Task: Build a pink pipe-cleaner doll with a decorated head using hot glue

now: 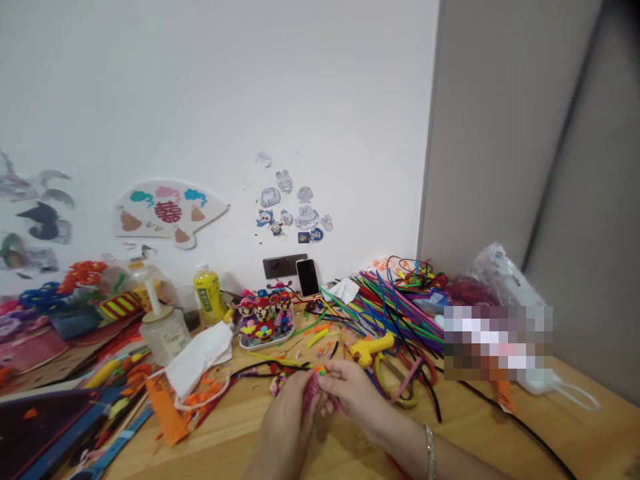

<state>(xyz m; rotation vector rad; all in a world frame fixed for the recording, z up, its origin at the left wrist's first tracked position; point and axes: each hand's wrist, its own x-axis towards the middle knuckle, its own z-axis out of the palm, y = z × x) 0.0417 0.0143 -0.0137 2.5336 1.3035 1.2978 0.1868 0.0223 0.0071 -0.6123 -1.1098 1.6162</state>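
My left hand (293,408) and my right hand (351,392) meet over the front of the wooden table. Between their closed fingers is a small pink fuzzy piece (313,388), which looks like pipe cleaner work, with an orange and green spot at its top. Fingers hide most of it. A small multicoloured bit (278,382) shows just left of my left hand. Behind my right hand lies a yellow glue gun (373,347). Farther back, a white tray (260,345) carries several colourful fuzzy figures (265,315).
A large bundle of pipe cleaners (395,310) spreads at the back right, near a black cable (525,430). A phone (307,277) leans on the wall. Leftward stand a yellow bottle (210,297) and a glass jar (166,339), beside white cloth (197,357) and orange scraps.
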